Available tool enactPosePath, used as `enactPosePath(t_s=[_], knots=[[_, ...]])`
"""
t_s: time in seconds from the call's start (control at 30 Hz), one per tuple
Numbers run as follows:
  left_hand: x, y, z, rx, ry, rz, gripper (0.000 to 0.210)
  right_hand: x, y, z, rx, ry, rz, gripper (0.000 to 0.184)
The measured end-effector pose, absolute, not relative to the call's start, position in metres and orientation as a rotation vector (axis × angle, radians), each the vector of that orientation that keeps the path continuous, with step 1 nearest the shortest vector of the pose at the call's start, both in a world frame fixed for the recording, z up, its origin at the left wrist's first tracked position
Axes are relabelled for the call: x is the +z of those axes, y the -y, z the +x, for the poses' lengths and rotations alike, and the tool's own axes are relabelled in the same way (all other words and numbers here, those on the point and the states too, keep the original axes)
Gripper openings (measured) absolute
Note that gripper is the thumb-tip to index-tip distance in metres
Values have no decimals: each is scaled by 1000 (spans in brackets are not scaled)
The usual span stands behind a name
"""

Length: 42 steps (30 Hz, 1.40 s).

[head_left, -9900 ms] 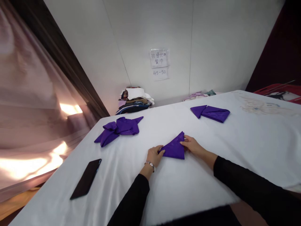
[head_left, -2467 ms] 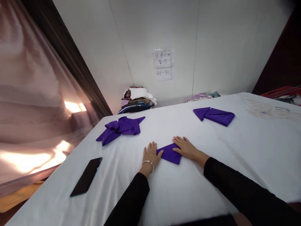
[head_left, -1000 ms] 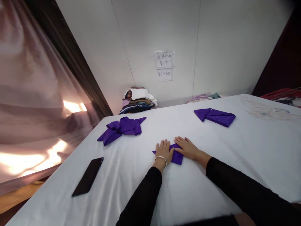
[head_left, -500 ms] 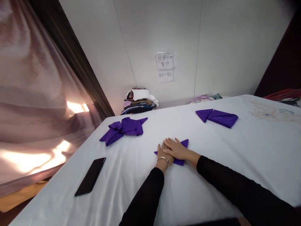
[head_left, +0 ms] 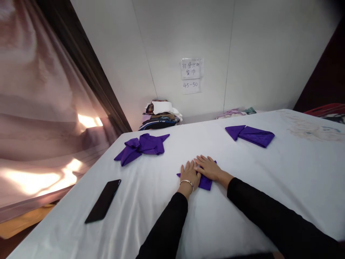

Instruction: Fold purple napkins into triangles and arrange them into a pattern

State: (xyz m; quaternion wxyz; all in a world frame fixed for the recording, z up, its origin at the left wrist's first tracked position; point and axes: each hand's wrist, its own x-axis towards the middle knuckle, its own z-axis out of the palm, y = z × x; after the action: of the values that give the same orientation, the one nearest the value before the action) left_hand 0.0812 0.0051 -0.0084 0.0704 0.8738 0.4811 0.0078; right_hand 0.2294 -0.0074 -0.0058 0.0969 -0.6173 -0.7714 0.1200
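Most of the small folded purple napkin (head_left: 205,184) is hidden beneath the two hands, so its folds cannot be made out; only a thin tip on its left, a far corner and a squarish near corner show. The left hand (head_left: 190,174) lies flat on it, palm down, fingers slightly apart, a silver bracelet (head_left: 188,182) at the wrist; the right hand (head_left: 208,168) lies flat too, fingers a little spread, its thumb side against or over the left, which of the two being unclear. Well beyond the napkin, a handwritten sheet (head_left: 191,68) on the wall carries Chinese characters, the lower pair reading 餐巾, and a paper strip (head_left: 192,86) below it reads "45-50". Left of the napkin and farther off lies purple fabric (head_left: 151,144), perhaps more than one piece; nearer, also left, a dark smartphone (head_left: 103,201). Beyond and right of it lies another purple arrangement (head_left: 256,136), pointed at one end. A clothes stack (head_left: 160,116) and lilac fabric (head_left: 231,113), partly hidden by the table edge, lie far behind it.
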Motion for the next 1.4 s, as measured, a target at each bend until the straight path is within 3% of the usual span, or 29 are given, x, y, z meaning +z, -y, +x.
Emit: enactPosePath(t_s=[0.6,0.83,1.4], knots=[[8,-17,23,16,-1896,2317,53,-5,7,229,282,2340,-1830,67],[2,-2,75,57,-1524,2584,61,-9,7,230,213,2375,-1816,59],[-8,-2,72,-7,-1498,2644,66,-15,-2,269,211,2216,-2038,65]])
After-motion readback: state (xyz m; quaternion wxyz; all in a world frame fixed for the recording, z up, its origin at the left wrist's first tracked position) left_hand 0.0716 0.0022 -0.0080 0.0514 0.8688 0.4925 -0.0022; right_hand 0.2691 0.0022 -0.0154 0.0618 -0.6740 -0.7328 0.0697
